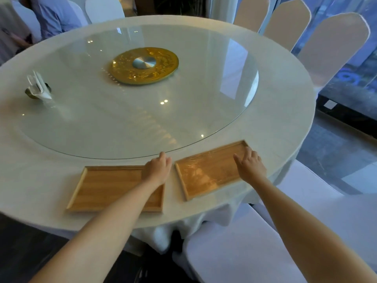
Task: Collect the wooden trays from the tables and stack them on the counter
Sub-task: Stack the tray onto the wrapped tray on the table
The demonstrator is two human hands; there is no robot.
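Two flat wooden trays lie side by side near the front edge of a round table covered in a white cloth [40, 176]. The left tray [106, 188] lies square to me. The right tray [206, 172] is angled, its far end turned to the right. My left hand [157, 170] reaches over the left tray's far right corner, fingers loosely apart, holding nothing. My right hand [251, 166] rests over the right tray's far right end, fingers spread, not gripping it.
A large glass turntable [142, 111] with a gold centre disc [143, 65] fills the middle of the table. A folded napkin in a holder [38, 86] stands at the left. White-covered chairs ring the table, one [255, 242] right in front of me. A person [51, 15] sits at the far left.
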